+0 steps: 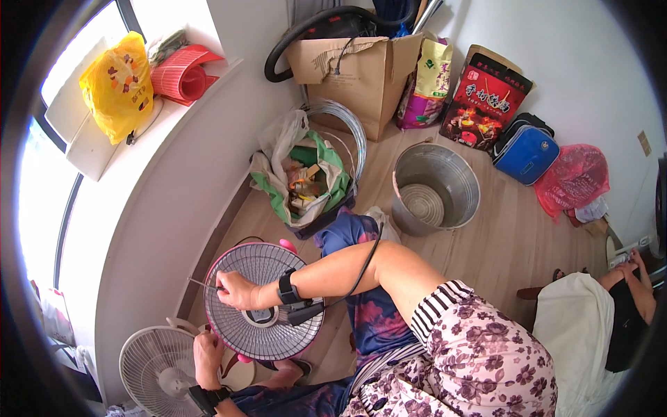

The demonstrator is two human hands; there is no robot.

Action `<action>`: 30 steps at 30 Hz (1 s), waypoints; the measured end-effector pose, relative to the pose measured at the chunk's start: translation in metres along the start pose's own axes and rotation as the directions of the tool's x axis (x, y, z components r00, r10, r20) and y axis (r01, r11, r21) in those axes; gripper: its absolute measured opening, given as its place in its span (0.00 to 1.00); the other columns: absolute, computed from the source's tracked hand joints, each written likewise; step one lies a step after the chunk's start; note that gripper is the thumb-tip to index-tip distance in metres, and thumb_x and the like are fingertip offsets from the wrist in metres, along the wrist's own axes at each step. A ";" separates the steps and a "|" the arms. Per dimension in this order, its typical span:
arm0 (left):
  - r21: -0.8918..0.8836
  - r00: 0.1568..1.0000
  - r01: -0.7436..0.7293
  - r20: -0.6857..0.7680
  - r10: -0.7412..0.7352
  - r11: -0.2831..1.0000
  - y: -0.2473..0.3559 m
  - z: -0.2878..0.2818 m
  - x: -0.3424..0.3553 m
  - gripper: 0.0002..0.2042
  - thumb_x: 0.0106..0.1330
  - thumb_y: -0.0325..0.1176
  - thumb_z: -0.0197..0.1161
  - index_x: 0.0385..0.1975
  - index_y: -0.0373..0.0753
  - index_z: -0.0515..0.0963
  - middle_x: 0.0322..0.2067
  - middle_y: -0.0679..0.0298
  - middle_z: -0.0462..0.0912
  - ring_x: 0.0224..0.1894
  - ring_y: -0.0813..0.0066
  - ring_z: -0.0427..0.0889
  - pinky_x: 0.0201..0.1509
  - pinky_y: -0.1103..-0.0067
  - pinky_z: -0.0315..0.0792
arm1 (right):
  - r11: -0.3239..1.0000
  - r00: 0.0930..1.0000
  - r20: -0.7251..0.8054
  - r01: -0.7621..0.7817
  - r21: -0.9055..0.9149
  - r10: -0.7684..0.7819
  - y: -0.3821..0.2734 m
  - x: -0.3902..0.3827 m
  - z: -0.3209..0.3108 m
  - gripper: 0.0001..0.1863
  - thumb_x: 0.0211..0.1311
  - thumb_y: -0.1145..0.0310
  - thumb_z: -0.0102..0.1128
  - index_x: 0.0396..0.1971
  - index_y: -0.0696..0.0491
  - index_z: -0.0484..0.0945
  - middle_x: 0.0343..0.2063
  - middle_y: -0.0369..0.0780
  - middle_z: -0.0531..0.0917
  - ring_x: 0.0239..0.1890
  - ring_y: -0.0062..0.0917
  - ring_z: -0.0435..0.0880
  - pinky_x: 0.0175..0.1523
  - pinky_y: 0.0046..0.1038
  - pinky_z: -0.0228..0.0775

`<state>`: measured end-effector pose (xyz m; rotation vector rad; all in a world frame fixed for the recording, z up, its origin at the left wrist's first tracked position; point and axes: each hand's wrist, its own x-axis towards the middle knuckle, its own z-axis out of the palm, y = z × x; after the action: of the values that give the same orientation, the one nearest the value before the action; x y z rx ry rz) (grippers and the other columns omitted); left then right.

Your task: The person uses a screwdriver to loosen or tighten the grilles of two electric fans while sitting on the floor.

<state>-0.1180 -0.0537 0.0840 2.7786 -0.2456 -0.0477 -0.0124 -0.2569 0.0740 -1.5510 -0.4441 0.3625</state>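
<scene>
A round heater [278,340] with a dark wire grille and pink rim is in front of me, near the wall. Over its grille, my right hand [240,290] is closed around a screwdriver [201,283], whose thin metal shaft points left past the rim. Lower down, my left hand [207,354] has its fingers curled in beside the heater's lower left rim; what they grip is hidden. Just left of that hand is a white fan [156,368] with a round cage. A black band and small box are strapped to my right wrist, with a cable running up the forearm.
A metal bucket [436,194] and an open bag of odds and ends [323,208] stand beyond the heater. Behind them are a cardboard box [347,90], coiled wire [358,132] and a blue bag [526,154]. Another person [629,299] sits at right.
</scene>
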 end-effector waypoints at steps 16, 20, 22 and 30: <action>-0.115 0.998 0.026 0.063 -0.019 0.993 0.003 0.004 0.003 0.04 0.43 0.22 0.56 0.17 0.27 0.69 0.16 0.48 0.71 0.22 0.50 0.73 0.25 0.67 0.64 | 1.000 1.000 0.004 -0.002 0.000 0.002 0.001 0.000 0.001 0.09 0.55 0.74 0.51 0.32 0.62 0.64 0.12 0.40 0.72 0.10 0.21 0.72 0.16 0.24 0.64; -0.138 0.999 0.027 0.046 -0.020 0.990 0.008 0.003 0.004 0.04 0.43 0.22 0.56 0.17 0.28 0.69 0.16 0.48 0.71 0.21 0.51 0.72 0.25 0.67 0.64 | 1.000 1.000 0.002 0.004 -0.004 -0.004 0.001 0.000 0.000 0.09 0.56 0.74 0.51 0.32 0.63 0.64 0.12 0.40 0.72 0.10 0.21 0.72 0.16 0.24 0.65; -0.104 0.997 0.036 0.076 -0.028 0.994 0.004 0.004 0.003 0.04 0.42 0.22 0.56 0.16 0.28 0.69 0.16 0.48 0.70 0.21 0.51 0.72 0.24 0.68 0.64 | 1.000 1.000 -0.003 -0.006 0.015 0.006 0.000 0.000 0.001 0.09 0.56 0.74 0.51 0.32 0.62 0.64 0.11 0.40 0.72 0.10 0.21 0.72 0.16 0.24 0.65; -0.086 0.998 0.042 0.055 -0.037 0.995 -0.004 0.005 0.002 0.05 0.42 0.23 0.57 0.14 0.28 0.69 0.16 0.49 0.70 0.20 0.51 0.72 0.24 0.67 0.64 | 1.000 1.000 0.010 -0.001 0.025 0.001 0.002 0.003 0.003 0.08 0.55 0.74 0.51 0.32 0.62 0.64 0.11 0.40 0.72 0.10 0.22 0.71 0.16 0.25 0.64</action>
<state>-0.1161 -0.0519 0.0776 2.6974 -0.1968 -0.1399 -0.0113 -0.2524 0.0722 -1.5257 -0.4449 0.3752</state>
